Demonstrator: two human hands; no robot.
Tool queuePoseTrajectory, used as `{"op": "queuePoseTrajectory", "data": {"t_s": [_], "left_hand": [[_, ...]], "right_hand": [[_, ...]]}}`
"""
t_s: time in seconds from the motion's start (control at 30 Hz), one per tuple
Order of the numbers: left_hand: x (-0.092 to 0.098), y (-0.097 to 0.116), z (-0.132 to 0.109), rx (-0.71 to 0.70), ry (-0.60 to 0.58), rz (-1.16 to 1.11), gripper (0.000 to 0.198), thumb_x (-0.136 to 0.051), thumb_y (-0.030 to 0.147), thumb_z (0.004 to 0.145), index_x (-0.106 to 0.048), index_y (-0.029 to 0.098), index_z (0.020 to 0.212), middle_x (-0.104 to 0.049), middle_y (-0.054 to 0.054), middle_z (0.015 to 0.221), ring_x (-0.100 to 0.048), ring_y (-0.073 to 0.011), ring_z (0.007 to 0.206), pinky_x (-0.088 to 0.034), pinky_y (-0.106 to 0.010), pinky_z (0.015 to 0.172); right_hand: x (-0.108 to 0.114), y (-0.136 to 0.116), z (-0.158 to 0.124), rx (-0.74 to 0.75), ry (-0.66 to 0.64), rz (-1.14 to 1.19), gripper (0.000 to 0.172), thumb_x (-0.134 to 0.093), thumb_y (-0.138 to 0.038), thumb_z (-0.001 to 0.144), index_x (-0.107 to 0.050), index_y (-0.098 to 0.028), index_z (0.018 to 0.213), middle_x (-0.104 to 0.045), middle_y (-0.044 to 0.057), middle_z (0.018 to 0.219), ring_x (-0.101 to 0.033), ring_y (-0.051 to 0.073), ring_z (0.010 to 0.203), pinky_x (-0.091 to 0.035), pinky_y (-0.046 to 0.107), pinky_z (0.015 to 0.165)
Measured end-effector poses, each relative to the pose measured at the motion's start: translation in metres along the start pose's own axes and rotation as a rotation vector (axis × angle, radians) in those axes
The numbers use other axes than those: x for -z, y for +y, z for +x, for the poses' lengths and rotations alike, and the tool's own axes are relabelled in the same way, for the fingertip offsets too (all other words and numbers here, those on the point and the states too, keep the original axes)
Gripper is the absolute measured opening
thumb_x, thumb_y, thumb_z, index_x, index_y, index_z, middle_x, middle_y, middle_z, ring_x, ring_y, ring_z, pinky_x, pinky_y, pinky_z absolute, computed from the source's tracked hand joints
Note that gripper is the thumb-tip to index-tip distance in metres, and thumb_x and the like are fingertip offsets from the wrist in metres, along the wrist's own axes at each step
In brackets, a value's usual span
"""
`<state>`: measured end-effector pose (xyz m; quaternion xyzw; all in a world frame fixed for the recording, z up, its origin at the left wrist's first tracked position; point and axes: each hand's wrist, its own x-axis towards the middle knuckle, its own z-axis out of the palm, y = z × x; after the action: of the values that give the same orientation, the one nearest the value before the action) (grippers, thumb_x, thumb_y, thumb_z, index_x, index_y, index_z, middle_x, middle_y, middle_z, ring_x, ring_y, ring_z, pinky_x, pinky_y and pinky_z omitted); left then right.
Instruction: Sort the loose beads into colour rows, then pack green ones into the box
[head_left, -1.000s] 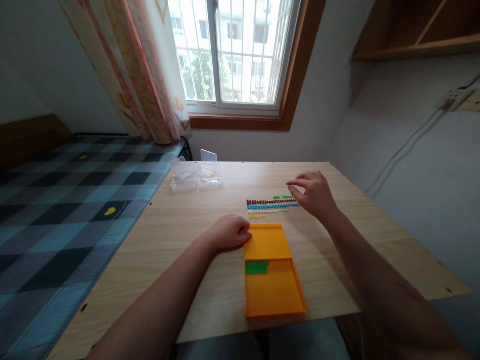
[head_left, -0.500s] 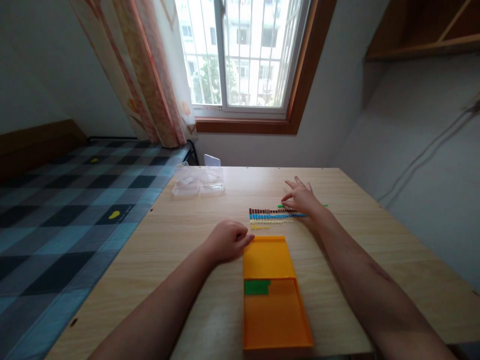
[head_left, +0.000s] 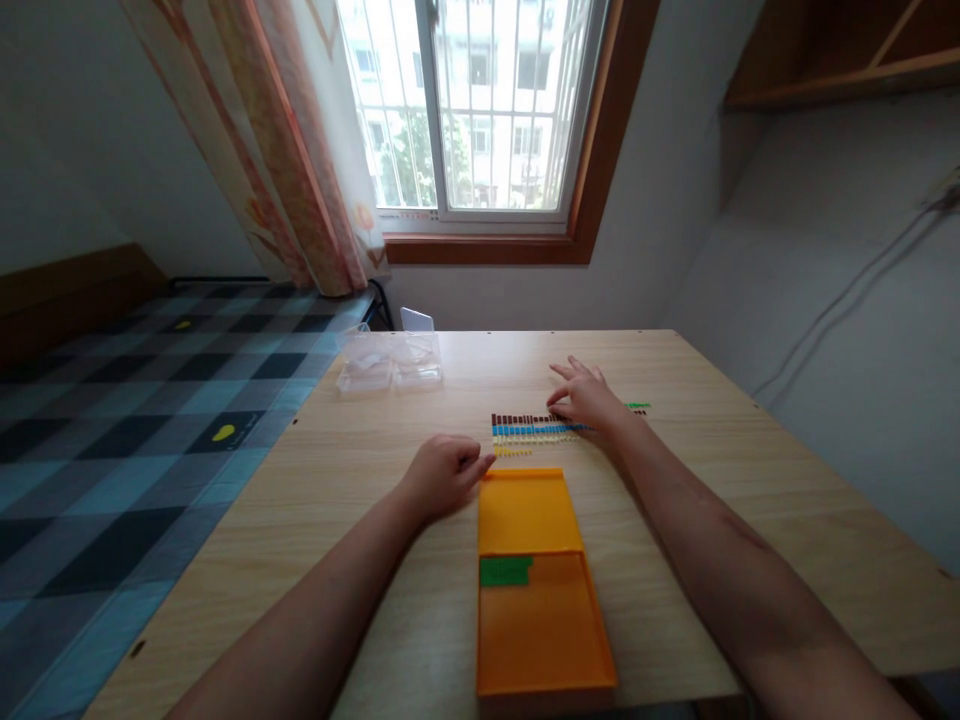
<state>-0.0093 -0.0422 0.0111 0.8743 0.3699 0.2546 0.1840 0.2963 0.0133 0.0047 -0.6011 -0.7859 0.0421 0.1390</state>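
Note:
My right hand (head_left: pixel 589 398) reaches over the far right part of the rows, thumb and forefinger pressed together low by the table, other fingers spread; what they pinch is too small to make out. Under and beside it run rows of tiny pieces: brown pieces (head_left: pixel 517 419), blue pieces (head_left: pixel 517 430), cream pieces (head_left: pixel 517 441) and a shorter row of yellow pieces (head_left: pixel 514 453). Some green pieces (head_left: pixel 637 405) lie right of the hand. My left hand (head_left: pixel 442 475) is curled closed, its thumb tip by the top left corner of an open orange box (head_left: pixel 544 640). Inside the box sits a green block of pieces (head_left: pixel 505 571).
Clear plastic boxes (head_left: pixel 390 365) with raised lids stand at the table's far left. A bed with a checked cover (head_left: pixel 172 430) adjoins the wooden table (head_left: pixel 360 430) on the left. A window (head_left: pixel 487 130) is behind, and a cable (head_left: pixel 847 290) hangs along the right wall.
The whole view has shifted slightly. A green piece seen at my right fingertips before is no longer visible there. My left hand stays by the box corner.

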Motion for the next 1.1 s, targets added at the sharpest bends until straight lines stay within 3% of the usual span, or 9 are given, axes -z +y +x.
{"op": "queuePoseTrajectory", "data": {"t_s": [0.07, 0.13, 0.23, 0.37, 0.5, 0.6, 0.67, 0.87, 1.1], "left_hand": [[0.0, 0.0, 0.0, 0.001, -0.009, 0.003, 0.048, -0.05, 0.037, 0.092, -0.029, 0.019, 0.054, -0.034, 0.004, 0.051, -0.033, -0.0103, 0.052, -0.021, -0.028, 0.056], [-0.001, -0.001, 0.0, 0.006, -0.032, 0.008, 0.047, -0.051, 0.037, 0.092, -0.03, 0.019, 0.054, -0.034, 0.004, 0.052, -0.033, -0.0105, 0.053, -0.02, -0.028, 0.056], [-0.001, -0.001, 0.0, 0.008, -0.102, 0.012, 0.045, -0.054, 0.036, 0.09, -0.034, 0.019, 0.054, -0.037, 0.004, 0.052, -0.034, -0.0108, 0.053, -0.021, -0.028, 0.056], [0.001, 0.001, 0.0, 0.012, -0.205, 0.041, 0.039, -0.06, 0.036, 0.085, -0.041, 0.018, 0.056, -0.043, 0.004, 0.054, -0.035, -0.011, 0.053, -0.021, -0.028, 0.055], [0.001, 0.001, 0.001, 0.021, -0.224, 0.083, 0.038, -0.065, 0.036, 0.082, -0.042, 0.019, 0.057, -0.044, 0.004, 0.054, -0.037, -0.0115, 0.055, -0.022, -0.028, 0.056], [0.001, 0.002, 0.001, 0.01, -0.245, 0.108, 0.036, -0.065, 0.034, 0.081, -0.043, 0.019, 0.057, -0.046, 0.004, 0.056, -0.039, -0.0121, 0.056, -0.022, -0.028, 0.056], [0.0, 0.002, 0.002, 0.0, -0.263, 0.128, 0.034, -0.066, 0.034, 0.08, -0.045, 0.019, 0.058, -0.048, 0.003, 0.057, -0.04, -0.0125, 0.057, -0.023, -0.028, 0.056], [0.0, 0.002, 0.004, 0.002, -0.286, 0.132, 0.033, -0.068, 0.034, 0.079, -0.046, 0.019, 0.058, -0.051, 0.003, 0.058, -0.042, -0.0129, 0.057, -0.023, -0.028, 0.056], [0.002, 0.002, 0.004, 0.022, -0.301, 0.129, 0.035, -0.068, 0.033, 0.079, -0.044, 0.019, 0.057, -0.049, 0.003, 0.057, -0.04, -0.0128, 0.057, -0.023, -0.028, 0.057]], "right_hand": [[0.003, -0.003, 0.001, 0.002, 0.045, -0.005, 0.01, -0.074, -0.028, 0.083, -0.082, -0.029, 0.09, -0.046, 0.008, 0.156, -0.025, 0.04, 0.15, -0.018, 0.071, 0.113], [0.011, -0.007, 0.002, 0.016, 0.112, 0.003, 0.01, -0.074, -0.027, 0.084, -0.082, -0.027, 0.089, -0.054, 0.01, 0.148, -0.039, 0.037, 0.143, -0.028, 0.063, 0.114], [0.039, -0.019, 0.0, 0.098, 0.143, 0.077, 0.012, -0.071, -0.025, 0.087, -0.082, -0.023, 0.09, -0.073, 0.01, 0.118, -0.065, 0.026, 0.11, -0.047, 0.042, 0.102], [0.093, -0.052, -0.02, 0.17, 0.01, 0.145, 0.015, -0.067, -0.026, 0.088, -0.081, -0.02, 0.092, -0.076, 0.005, 0.088, -0.067, 0.017, 0.074, -0.049, 0.029, 0.072], [0.124, -0.098, -0.061, 0.371, -0.256, 0.194, 0.016, -0.065, -0.02, 0.087, -0.08, -0.021, 0.09, -0.076, 0.003, 0.087, -0.065, 0.014, 0.074, -0.045, 0.024, 0.07], [0.114, -0.124, -0.095, 0.522, -0.503, 0.198, 0.018, -0.063, -0.016, 0.086, -0.079, -0.023, 0.09, -0.075, 0.001, 0.083, -0.061, 0.012, 0.069, -0.042, 0.024, 0.065], [0.098, -0.131, -0.115, 0.592, -0.559, 0.163, 0.017, -0.063, -0.016, 0.087, -0.078, -0.022, 0.087, -0.074, 0.001, 0.082, -0.06, 0.013, 0.068, -0.04, 0.025, 0.065], [0.052, -0.121, -0.139, 0.691, -0.494, 0.105, 0.023, -0.056, -0.019, 0.094, -0.071, -0.021, 0.077, -0.07, 0.0, 0.075, -0.057, 0.013, 0.066, -0.036, 0.027, 0.063], [0.041, -0.118, -0.139, 0.736, -0.449, -0.002, 0.019, -0.056, -0.018, 0.095, -0.07, -0.019, 0.082, -0.069, 0.002, 0.076, -0.056, 0.014, 0.067, -0.031, 0.029, 0.06]]}}
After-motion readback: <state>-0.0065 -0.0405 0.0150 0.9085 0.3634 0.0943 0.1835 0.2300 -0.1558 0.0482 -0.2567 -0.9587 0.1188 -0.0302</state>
